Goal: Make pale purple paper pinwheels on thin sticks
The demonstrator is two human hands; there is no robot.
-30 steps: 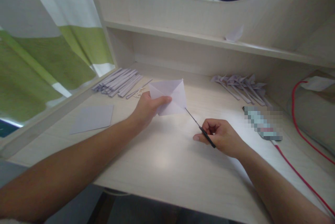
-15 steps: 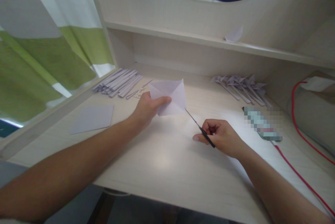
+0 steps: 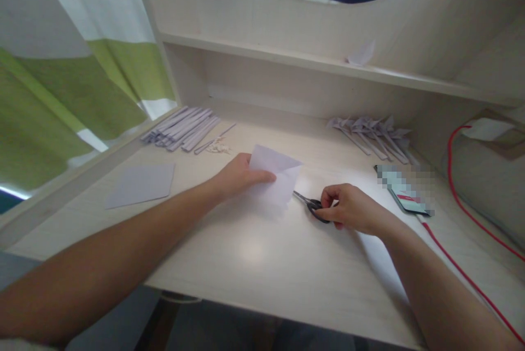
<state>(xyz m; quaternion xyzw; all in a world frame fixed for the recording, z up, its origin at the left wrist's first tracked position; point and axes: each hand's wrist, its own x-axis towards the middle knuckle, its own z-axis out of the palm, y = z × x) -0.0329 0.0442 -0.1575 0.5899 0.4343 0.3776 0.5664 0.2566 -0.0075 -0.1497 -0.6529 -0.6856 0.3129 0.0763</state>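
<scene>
In the middle of the head view, my left hand [image 3: 246,179] grips a creased white sheet of paper [image 3: 283,173] by its left side, thumb on top. Its lower edge looks blurred. To the right, black-handled scissors [image 3: 315,209] lie low over the desk, with my right hand [image 3: 344,206] closed on their handles. The blades look shut and point at the paper's right side; whether they touch it I cannot tell. A flat stack of white paper squares [image 3: 143,182] rests on the desk left of my left forearm.
Rolled paper sticks [image 3: 182,128] are heaped at the back left beside small pale bits [image 3: 219,146]. Folded paper pinwheels [image 3: 371,129] lie at the back right, near a phone [image 3: 404,192] with a red cable [image 3: 455,266]. One paper piece [image 3: 361,56] sits on the shelf [image 3: 262,54].
The paper has turned and come lower and slightly right in my left hand. My right hand has rolled the scissors flatter, from edge-on to showing their handle loops, with the tips lower.
</scene>
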